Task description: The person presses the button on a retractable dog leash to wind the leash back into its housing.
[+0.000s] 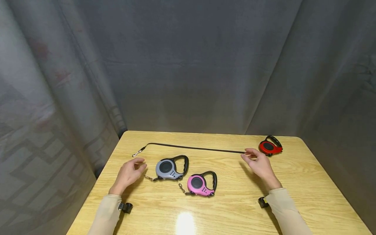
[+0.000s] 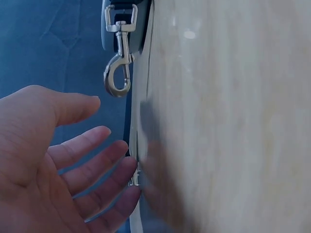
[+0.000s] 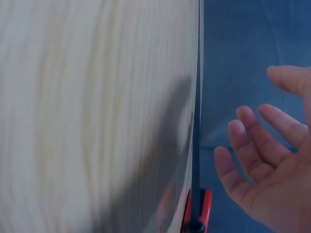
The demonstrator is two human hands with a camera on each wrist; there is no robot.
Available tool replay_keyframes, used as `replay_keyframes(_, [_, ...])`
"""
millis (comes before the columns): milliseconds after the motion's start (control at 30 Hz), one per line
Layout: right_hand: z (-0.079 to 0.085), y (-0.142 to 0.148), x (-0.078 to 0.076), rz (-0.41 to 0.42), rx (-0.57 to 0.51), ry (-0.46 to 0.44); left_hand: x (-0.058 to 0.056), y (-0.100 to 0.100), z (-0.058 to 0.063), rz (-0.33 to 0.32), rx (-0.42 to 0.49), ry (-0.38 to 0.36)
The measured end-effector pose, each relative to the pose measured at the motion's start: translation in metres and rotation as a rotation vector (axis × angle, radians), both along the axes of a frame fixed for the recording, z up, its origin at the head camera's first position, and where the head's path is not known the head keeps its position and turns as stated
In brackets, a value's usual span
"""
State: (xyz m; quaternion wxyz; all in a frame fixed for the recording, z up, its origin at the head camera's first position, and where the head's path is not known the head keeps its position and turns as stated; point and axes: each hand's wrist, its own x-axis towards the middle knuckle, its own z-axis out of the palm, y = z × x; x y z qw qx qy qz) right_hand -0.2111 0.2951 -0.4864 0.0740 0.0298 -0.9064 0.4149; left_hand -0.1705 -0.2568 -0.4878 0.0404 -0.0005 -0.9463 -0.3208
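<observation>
My left hand (image 1: 129,173) hovers over the left of the table, fingers loosely bent and holding nothing. Just right of it lies a grey retractable dog leash (image 1: 165,167) with a black handle; its metal clip (image 2: 118,77) shows large in the left wrist view. My right hand (image 1: 259,163) is near the red retractable leash (image 1: 268,147), thumb and fingers apart in the right wrist view. The red leash's black strap (image 1: 188,148) stretches left across the table's back, passing beyond the right fingertips, to a silver clip (image 1: 137,153). A pink retractable leash (image 1: 197,183) lies between the hands.
The wooden table (image 1: 235,209) has its back edge against a grey curtain (image 1: 188,81), with more curtain at both sides. Dark wrist cameras (image 1: 127,207) sit beside the sleeves. A bright light reflection falls near the table's front.
</observation>
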Motion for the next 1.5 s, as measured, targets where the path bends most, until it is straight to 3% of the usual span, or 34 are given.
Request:
replay_keyframes(633, [0.005,0.060,0.000,-0.103,0.157,0.017,-0.005,-0.014,0.012,-0.009,-0.037,-0.014])
replay_keyframes(900, [0.004,0.078,-0.007,-0.151,0.196,0.029,-0.016,-0.020,0.012,-0.008,-0.045,0.001])
replay_keyframes(1200, [0.008,0.090,-0.017,-0.130,0.232,-0.009,-0.022,-0.024,0.011,0.006,-0.076,-0.132])
replay_keyframes(1500, [0.010,0.109,-0.027,-0.073,0.250,-0.114,-0.031,-0.024,0.010,-0.054,-0.111,-0.089])
